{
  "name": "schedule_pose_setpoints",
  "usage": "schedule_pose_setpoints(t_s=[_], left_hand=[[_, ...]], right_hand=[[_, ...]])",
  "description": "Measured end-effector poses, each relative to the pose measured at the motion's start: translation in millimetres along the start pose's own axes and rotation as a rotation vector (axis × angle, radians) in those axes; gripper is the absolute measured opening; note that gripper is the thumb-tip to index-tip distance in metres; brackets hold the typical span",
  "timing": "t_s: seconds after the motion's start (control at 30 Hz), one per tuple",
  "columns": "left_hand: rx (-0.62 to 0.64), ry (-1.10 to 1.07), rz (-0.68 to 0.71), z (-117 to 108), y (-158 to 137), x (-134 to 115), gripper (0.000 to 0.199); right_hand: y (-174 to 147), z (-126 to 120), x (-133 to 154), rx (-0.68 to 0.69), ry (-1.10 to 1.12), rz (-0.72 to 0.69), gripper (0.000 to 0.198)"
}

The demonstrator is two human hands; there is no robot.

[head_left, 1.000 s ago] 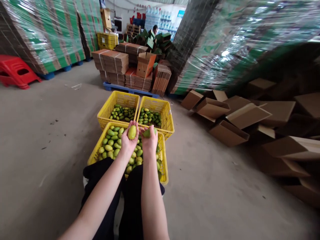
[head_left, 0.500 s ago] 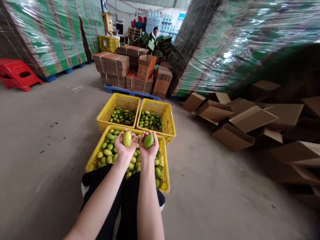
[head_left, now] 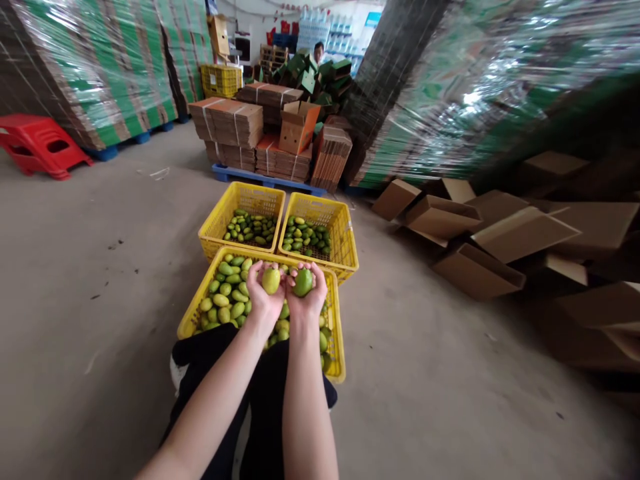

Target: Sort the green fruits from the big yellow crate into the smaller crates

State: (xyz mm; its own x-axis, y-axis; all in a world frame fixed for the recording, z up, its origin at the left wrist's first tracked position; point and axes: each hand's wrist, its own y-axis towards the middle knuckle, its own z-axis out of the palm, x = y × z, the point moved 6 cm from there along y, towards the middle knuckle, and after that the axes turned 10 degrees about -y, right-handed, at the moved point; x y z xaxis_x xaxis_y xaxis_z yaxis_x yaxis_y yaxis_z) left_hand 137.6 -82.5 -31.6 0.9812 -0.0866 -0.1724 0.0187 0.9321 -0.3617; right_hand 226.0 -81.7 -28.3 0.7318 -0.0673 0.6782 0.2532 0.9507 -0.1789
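My left hand [head_left: 267,309] cups a yellow-green mango [head_left: 271,281] in its upturned palm, fingers curled round it. Close beside it, my right hand [head_left: 309,305] cradles a greener mango [head_left: 303,283] the same way. Both hands are above a large yellow crate [head_left: 341,343] of green and yellowish mangoes, between my knees. My forearms and hands hide part of its contents. Just beyond stand two yellow crates, a left one [head_left: 210,235] and a right one [head_left: 349,243], each with smaller green fruit on its bottom.
Flattened cardboard bundles [head_left: 233,123] lie on a blue pallet [head_left: 270,181] past the crates. Open cardboard boxes [head_left: 477,270] are heaped at the right. A red stool [head_left: 45,143] stands at the far left. Wrapped stacks rise on both sides; a person [head_left: 319,50] is at the back.
My hands have drawn closer together, each still holding its mango. The mango in my left hand now shows at a different angle. The whole view has shifted slightly.
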Motion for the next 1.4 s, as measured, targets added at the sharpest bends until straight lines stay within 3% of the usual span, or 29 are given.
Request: schedule_pose_setpoints(t_s=[0.17, 0.27, 0.4, 0.5, 0.57, 0.77, 1.23, 1.33, 1.4], left_hand=[[0.158, -0.025, -0.054, 18, -10, -3, 0.039], [0.204, -0.018, -0.077, 22, -14, -2, 0.042], [0.243, -0.044, -0.109, 23, -17, 1, 0.033], [0.167, -0.106, -0.101, 18, -13, 0, 0.025], [0.101, -0.143, -0.101, 15, -10, -1, 0.026], [0.047, -0.192, -0.112, 10, -3, -9, 0.032], [0.018, -0.071, 0.017, 12, -7, -43, 0.023], [0.066, 0.066, 0.063, 12, -5, -61, 0.019], [0.111, 0.309, 0.059, 6, 1, -70, 0.015]], right_hand=[[-10, 17, 10, 0.366, -0.341, -0.043, 0.028], [-16, 19, 15, 0.440, -0.388, -0.068, 0.030], [-18, 14, 18, 0.292, -0.201, -0.055, 0.026], [-16, 5, 14, 0.047, 0.085, -0.048, 0.014], [-14, 4, 6, -0.048, 0.213, -0.033, 0.018], [-11, 10, -13, -0.047, 0.271, 0.003, 0.030], [-16, 7, -14, -0.069, 0.189, 0.175, 0.025], [-16, -6, -3, -0.090, 0.153, 0.220, 0.020], [-17, -17, 9, -0.092, 0.093, 0.234, 0.019]])
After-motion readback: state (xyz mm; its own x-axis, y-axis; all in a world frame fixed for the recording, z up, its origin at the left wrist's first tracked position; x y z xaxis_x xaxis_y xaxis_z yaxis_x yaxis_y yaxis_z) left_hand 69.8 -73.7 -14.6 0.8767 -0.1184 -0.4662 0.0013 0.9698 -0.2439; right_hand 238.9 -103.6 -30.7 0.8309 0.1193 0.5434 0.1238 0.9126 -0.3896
